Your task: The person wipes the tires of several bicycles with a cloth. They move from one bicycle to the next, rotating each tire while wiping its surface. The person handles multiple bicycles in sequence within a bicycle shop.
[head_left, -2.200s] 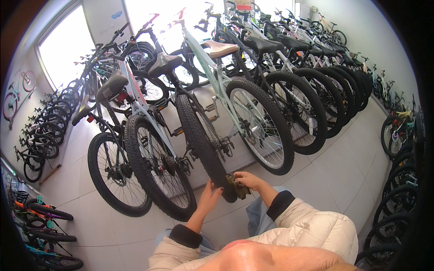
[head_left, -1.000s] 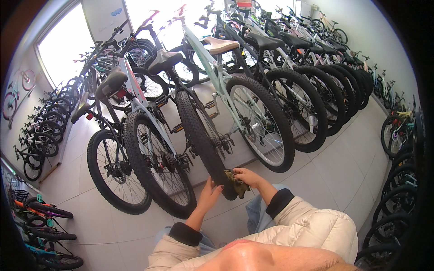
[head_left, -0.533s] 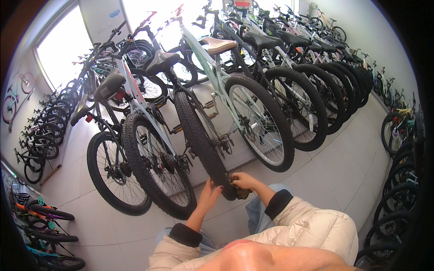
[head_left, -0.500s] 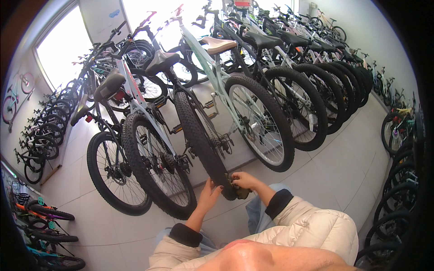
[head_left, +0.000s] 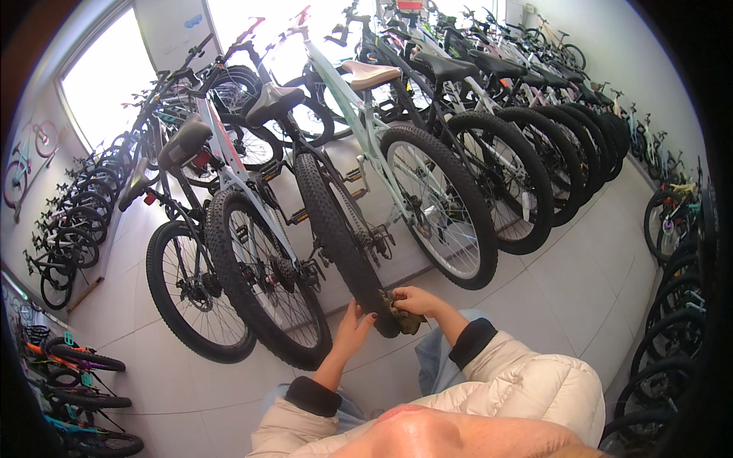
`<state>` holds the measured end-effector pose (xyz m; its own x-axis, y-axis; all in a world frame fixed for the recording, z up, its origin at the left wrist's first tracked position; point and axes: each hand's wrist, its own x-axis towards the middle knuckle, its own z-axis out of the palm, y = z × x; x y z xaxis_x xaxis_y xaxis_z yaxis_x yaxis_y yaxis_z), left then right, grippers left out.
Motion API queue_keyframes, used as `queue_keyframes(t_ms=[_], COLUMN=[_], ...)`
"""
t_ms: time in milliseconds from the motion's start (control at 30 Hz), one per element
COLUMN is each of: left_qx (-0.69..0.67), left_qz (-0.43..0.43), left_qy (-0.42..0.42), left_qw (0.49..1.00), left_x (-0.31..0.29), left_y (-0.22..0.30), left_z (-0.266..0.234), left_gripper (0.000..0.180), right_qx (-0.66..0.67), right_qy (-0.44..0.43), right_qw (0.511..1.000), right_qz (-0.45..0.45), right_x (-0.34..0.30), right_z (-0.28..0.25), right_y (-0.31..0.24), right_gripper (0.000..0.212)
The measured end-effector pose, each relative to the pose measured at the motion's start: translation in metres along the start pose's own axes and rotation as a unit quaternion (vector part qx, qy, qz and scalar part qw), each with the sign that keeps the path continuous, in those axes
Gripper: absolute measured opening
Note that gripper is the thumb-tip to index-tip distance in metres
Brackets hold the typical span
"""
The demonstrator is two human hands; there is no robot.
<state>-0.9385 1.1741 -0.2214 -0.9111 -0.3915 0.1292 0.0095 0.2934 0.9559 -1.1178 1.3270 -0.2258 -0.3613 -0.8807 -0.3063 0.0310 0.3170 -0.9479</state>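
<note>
A bicycle's thick black rear tyre (head_left: 347, 248) stands directly before me, its knobbly tread facing my hands. My left hand (head_left: 353, 333) rests against the tyre's lower left side, thumb and forefinger spread apart, the other fingers partly hidden. On the opposite side, my right hand (head_left: 416, 301) pinches a crumpled, mottled brown cloth (head_left: 410, 323) and presses it to the tyre's lower right flank. Part of the cloth hangs below the fingers. The same bicycle has a dark saddle (head_left: 275, 104) and black pedals.
A grey-white bicycle (head_left: 237, 183) stands close on the left, a pale green one (head_left: 366, 126) with a tan saddle on the right. Rows of bicycles line both sides. Stacked wheels (head_left: 672, 328) stand at far right. Light floor tiles (head_left: 550, 294) lie around my knees.
My right hand has shifted slightly, and the cloth is bunched differently, with more of it showing beside the tyre. My left hand stays in place.
</note>
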Motion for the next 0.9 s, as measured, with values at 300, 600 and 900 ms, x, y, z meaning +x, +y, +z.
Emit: queue_keyframes(t_ms=[300, 600, 900], left_qx=[0.028, 0.056, 0.020], left_qz=[-0.011, -0.059, 0.004], left_qy=[-0.011, -0.013, -0.008], left_qw=[0.999, 0.997, 1.000], left_x=[-0.001, 0.000, 0.000], left_y=[0.007, 0.010, 0.008], left_z=[-0.004, -0.005, -0.002], left_gripper=[0.071, 0.076, 0.061], right_qx=[-0.220, 0.166, 0.079], right_qy=[0.075, -0.030, -0.003], right_qw=[0.972, 0.985, 0.997], right_qz=[0.018, -0.026, -0.024], right_x=[0.002, -0.004, -0.002], right_z=[0.005, -0.018, -0.011], right_y=[0.005, 0.007, 0.001], right_gripper=[0.021, 0.009, 0.013])
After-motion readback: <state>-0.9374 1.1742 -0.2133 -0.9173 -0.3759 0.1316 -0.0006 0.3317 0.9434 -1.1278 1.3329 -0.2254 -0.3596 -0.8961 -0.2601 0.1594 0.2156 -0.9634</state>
